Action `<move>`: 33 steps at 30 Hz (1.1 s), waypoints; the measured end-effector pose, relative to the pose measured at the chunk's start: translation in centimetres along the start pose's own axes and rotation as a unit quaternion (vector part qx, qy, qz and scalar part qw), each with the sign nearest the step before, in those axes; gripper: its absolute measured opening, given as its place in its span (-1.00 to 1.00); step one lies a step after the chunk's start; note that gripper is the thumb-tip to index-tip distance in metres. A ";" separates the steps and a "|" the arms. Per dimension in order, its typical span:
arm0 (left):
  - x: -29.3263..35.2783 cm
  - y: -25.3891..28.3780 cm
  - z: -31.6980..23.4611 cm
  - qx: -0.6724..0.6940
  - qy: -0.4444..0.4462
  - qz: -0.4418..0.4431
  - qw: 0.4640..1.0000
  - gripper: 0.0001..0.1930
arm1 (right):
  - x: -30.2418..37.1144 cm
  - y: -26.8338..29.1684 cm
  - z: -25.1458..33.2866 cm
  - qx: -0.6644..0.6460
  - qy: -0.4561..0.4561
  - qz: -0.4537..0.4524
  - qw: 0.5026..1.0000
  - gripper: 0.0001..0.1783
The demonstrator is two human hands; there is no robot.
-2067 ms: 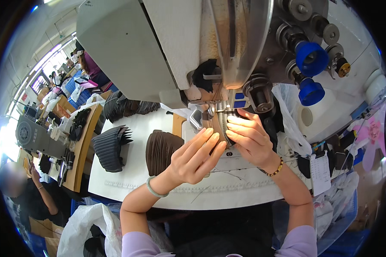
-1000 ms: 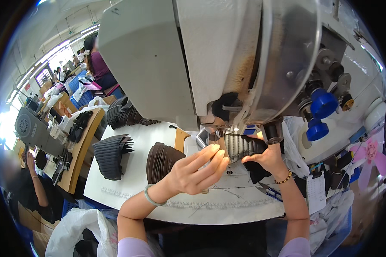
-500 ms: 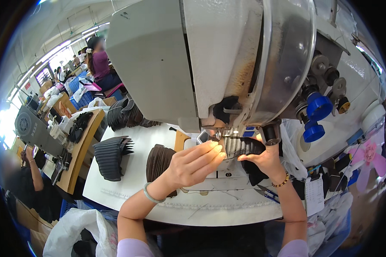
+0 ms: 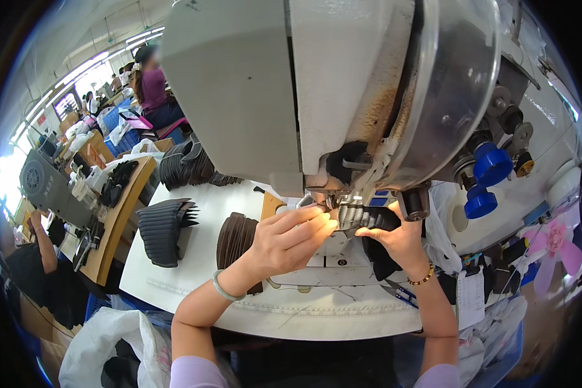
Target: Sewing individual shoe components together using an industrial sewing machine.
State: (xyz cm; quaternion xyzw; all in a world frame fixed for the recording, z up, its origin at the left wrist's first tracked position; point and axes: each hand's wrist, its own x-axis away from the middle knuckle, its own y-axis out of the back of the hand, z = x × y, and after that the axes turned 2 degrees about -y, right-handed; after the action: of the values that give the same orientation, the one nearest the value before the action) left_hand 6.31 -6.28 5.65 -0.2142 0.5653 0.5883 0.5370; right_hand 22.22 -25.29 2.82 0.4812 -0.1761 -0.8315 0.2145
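A black ribbed piece (image 4: 380, 218) of fabric or leather lies under the needle area of a large sewing machine (image 4: 233, 97), lit by its lamp. My left hand (image 4: 281, 239) has its fingers pressed together at the piece's left edge, close to the needle. On the other side my right hand (image 4: 404, 242) grips the right end between thumb and fingers. Just below that hand, dark material (image 4: 378, 258) hangs over the machine bed. The needle tip and the piece's underside are hidden.
On the white table (image 4: 194, 294) stand a black ribbed stack (image 4: 161, 234), a brown stack (image 4: 235, 242) and more dark pieces (image 4: 184, 167) behind. Scissors and pens (image 4: 401, 292) lie right of my right wrist. A pink fan (image 4: 555, 244) and white bag (image 4: 113, 349) flank the table. Other people work at left.
The view has shifted slightly, so the machine head looks larger and further right. The ribbed piece has moved a little away from me under the needle area; both hands keep their grip.
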 end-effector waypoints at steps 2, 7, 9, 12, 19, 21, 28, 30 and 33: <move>0.0 -0.1 0.1 0.011 0.006 -0.003 1.000 -0.69 | 0.1 0.0 0.2 0.047 0.004 -0.009 0.999 -0.30; -0.6 0.4 -0.3 0.012 0.046 0.028 0.998 -0.71 | 0.1 -0.3 -0.5 0.014 -0.016 -0.016 1.000 -0.26; -0.6 0.5 -0.6 -0.002 0.050 0.035 0.998 -0.72 | 0.0 -0.4 -0.5 0.020 -0.006 -0.015 1.000 -0.25; -0.6 0.3 -1.0 -0.039 0.039 0.015 0.998 -0.74 | -0.1 -0.3 -0.6 0.031 -0.001 -0.020 0.999 -0.25; -0.6 -0.4 -0.8 -0.050 0.027 -0.005 0.998 -0.81 | -0.8 0.6 0.8 0.050 0.015 -0.005 0.999 -0.30; -0.5 -0.5 -0.6 -0.051 0.024 -0.015 0.998 -0.81 | -0.9 0.7 0.6 0.057 0.025 0.011 0.998 -0.35; 0.0 -0.9 -0.2 0.000 0.062 -0.006 0.998 -0.80 | -0.4 0.2 -1.8 0.020 0.011 0.051 0.998 -0.35; 0.0 -0.7 -0.2 0.011 0.073 -0.002 0.997 -0.79 | -0.4 0.1 -1.9 0.018 0.020 0.049 0.998 -0.34; -0.2 -0.5 -0.2 0.035 0.091 -0.009 0.995 -0.77 | -0.4 0.1 -1.7 0.000 -0.015 0.059 0.998 -0.34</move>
State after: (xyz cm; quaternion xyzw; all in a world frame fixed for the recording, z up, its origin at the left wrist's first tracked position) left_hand 6.79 -6.63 5.56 -0.2528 0.6300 0.5411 0.4963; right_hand 23.93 -25.28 2.33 0.4575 -0.2076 -0.8245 0.2605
